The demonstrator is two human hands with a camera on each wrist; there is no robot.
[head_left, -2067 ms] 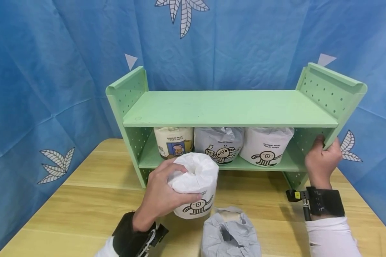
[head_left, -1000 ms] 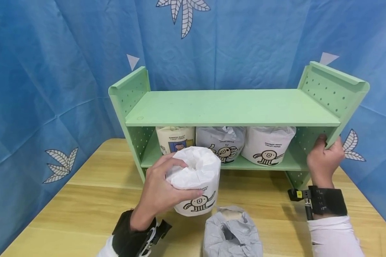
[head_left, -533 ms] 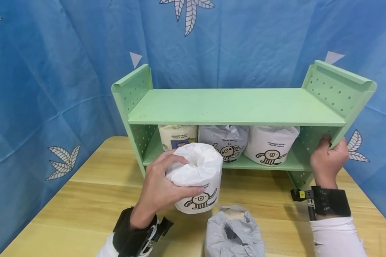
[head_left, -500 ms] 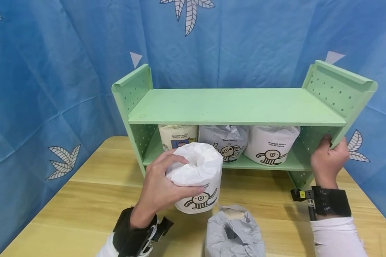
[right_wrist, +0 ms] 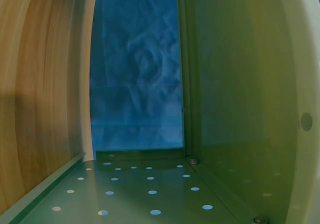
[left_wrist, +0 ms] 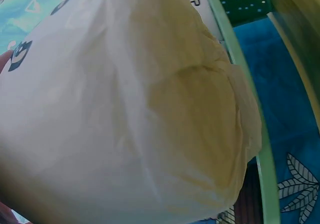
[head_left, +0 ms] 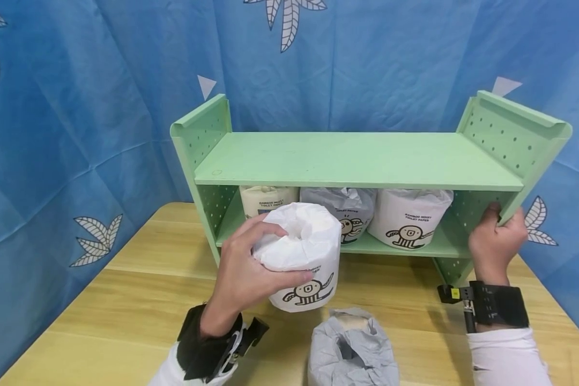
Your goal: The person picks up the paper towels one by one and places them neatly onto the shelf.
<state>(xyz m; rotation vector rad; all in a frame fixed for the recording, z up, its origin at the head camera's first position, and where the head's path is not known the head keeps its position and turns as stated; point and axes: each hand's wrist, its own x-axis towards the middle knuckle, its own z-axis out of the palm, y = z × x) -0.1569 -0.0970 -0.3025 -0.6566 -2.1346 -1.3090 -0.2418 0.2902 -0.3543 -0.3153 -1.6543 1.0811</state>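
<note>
My left hand [head_left: 251, 273] grips a white wrapped toilet-paper roll [head_left: 305, 257] with a cartoon figure, held above the wooden table [head_left: 125, 300] in front of the green shelf unit [head_left: 357, 161]. The roll [left_wrist: 125, 114] fills the left wrist view. My right hand [head_left: 494, 244] grips the front edge of the shelf's right side panel [head_left: 511, 139]. Three wrapped rolls stand on the lower shelf: a cream one [head_left: 262, 197], a grey one [head_left: 347, 206] and a white one [head_left: 410, 214]. The right wrist view shows only the perforated green panel [right_wrist: 150, 194].
A grey wrapped roll [head_left: 352, 348] stands on the table near the front edge, just right of my left wrist. The top shelf [head_left: 357, 158] holds nothing. A blue leaf-print cloth [head_left: 77, 107] hangs behind and beside the table.
My left hand has lifted the white roll a little higher and nearer the shelf. The right hand stays on the side panel.
</note>
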